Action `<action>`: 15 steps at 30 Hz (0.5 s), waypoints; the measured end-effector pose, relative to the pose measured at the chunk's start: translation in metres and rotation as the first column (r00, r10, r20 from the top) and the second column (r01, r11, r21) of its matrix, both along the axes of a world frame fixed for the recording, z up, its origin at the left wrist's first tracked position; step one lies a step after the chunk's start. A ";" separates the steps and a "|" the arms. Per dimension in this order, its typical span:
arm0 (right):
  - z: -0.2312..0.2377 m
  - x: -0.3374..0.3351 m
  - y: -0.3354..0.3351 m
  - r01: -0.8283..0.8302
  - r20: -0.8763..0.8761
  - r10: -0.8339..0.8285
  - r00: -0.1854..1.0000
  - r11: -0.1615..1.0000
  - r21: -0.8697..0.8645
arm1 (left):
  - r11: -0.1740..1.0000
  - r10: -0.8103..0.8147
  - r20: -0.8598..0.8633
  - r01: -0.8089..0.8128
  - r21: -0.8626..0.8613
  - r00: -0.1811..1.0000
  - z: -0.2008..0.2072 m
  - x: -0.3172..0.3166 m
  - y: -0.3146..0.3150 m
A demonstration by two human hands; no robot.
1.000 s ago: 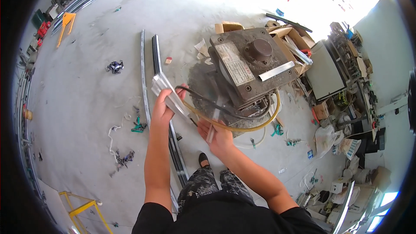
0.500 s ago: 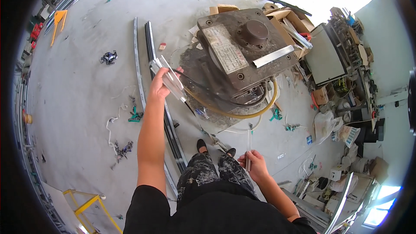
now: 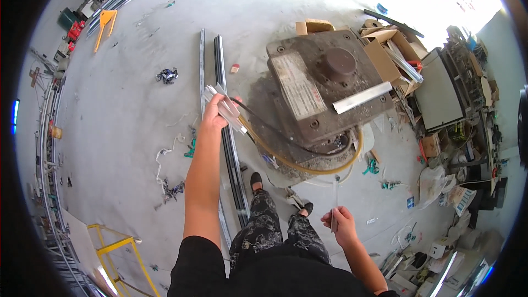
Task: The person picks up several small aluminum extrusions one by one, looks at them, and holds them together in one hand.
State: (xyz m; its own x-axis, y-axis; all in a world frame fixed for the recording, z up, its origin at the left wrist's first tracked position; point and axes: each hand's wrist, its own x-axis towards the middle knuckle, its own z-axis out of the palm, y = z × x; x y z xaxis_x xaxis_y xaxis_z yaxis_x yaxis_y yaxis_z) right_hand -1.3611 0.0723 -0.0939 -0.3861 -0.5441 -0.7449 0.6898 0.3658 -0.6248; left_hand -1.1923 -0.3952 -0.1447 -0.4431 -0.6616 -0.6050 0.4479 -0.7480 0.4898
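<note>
Left of a dusty brown metal machine (image 3: 331, 91), a bundle of clear plastic strips (image 3: 231, 118) is clasped by the left hand (image 3: 214, 114), with the fingers wrapped around its middle; how many strips are gathered there cannot be told. On the near side of the machine, a single narrow clear strip (image 3: 335, 193) is pinched between the thumb and fingers of the right hand (image 3: 342, 224), its far end pointed toward the machine. The two hands are held well apart, each closed on its own load. On the machine's top, a round brown cap (image 3: 339, 63) and a worn label plate (image 3: 298, 85) are seen, and a pale angled strip (image 3: 363, 97) is laid near the right edge. Along the machine's near side, a yellow hose (image 3: 324, 172) and a black cable (image 3: 275, 133) are looped, both stretched out toward the left hand. Farther left of the machine, long metal profiles (image 3: 233, 170) are laid on the floor, and a small red block (image 3: 235, 68) is set between them and the machine. Beyond the machine's right side, an open cardboard box (image 3: 384, 60) is filled with long pieces.
</note>
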 end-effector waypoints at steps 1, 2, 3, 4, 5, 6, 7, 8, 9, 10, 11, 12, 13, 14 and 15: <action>0.000 0.001 -0.002 0.009 -0.015 -0.009 1.000 1.000 0.017 | 0.999 0.010 0.034 -0.009 -0.036 0.999 0.007 -0.009 -0.002; -0.003 0.000 -0.004 0.011 -0.017 -0.011 1.000 1.000 0.016 | 0.997 -0.037 0.020 0.038 -0.065 0.999 -0.004 -0.016 -0.014; -0.005 0.001 -0.005 0.043 -0.051 -0.040 0.998 0.997 0.061 | 0.992 -0.115 0.016 0.116 -0.043 0.993 0.004 -0.031 -0.017; -0.005 0.006 -0.008 0.067 -0.082 -0.059 0.995 0.992 0.104 | 0.982 -0.186 0.015 0.186 -0.023 0.982 0.018 -0.039 -0.018; -0.006 0.012 -0.016 0.105 -0.069 -0.095 0.993 0.984 0.145 | 0.989 -0.147 0.023 0.147 0.001 0.989 0.018 -0.041 -0.025; -0.005 0.017 -0.021 0.112 -0.075 -0.101 0.992 0.982 0.152 | 0.988 -0.153 0.017 0.153 0.008 0.988 0.018 -0.042 -0.028; -0.005 0.024 -0.027 0.127 -0.065 -0.119 0.991 0.982 0.137 | 0.989 -0.146 -0.019 0.146 0.004 0.989 0.019 -0.041 -0.031; -0.004 0.031 -0.033 0.142 -0.056 -0.136 0.989 0.982 0.123 | 0.990 -0.139 -0.054 0.139 0.001 0.989 0.021 -0.040 -0.032; -0.004 0.041 -0.041 0.163 -0.029 -0.160 0.987 0.980 0.117 | 0.987 -0.163 -0.085 0.162 -0.012 0.983 0.025 -0.040 -0.035; -0.003 0.046 -0.051 0.178 -0.032 -0.176 0.984 0.976 0.123 | 0.984 -0.178 -0.088 0.178 -0.007 0.980 0.023 -0.041 -0.040; -0.002 0.050 -0.061 0.170 -0.026 -0.168 0.985 0.979 0.113 | 0.980 -0.199 -0.117 0.197 -0.028 0.973 0.021 -0.044 -0.045; -0.001 0.058 -0.071 0.160 -0.015 -0.159 0.987 0.982 0.103 | 0.976 -0.219 -0.140 0.214 -0.049 0.966 0.021 -0.043 -0.050; 0.001 0.065 -0.081 0.187 -0.020 -0.186 0.982 0.977 0.097 | 0.973 -0.218 -0.107 0.208 -0.096 0.970 0.031 -0.050 -0.052; 0.002 0.073 -0.088 0.203 -0.020 -0.203 0.979 0.973 0.107 | 0.965 -0.255 -0.102 0.246 -0.091 0.962 0.034 -0.057 -0.058; 0.004 0.079 -0.095 0.220 0.004 -0.221 0.975 0.972 0.086 | 0.960 -0.274 -0.102 0.266 -0.085 0.956 0.036 -0.065 -0.063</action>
State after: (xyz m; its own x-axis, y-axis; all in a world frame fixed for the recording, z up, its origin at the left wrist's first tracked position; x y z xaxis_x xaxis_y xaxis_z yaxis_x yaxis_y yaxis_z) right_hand -1.2821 -0.0224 -0.0901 -0.4791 -0.3814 -0.7906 0.7674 0.2553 -0.5881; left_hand -1.2572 -0.4579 -0.1088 -0.6733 -0.5466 -0.4979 0.2887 -0.8143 0.5035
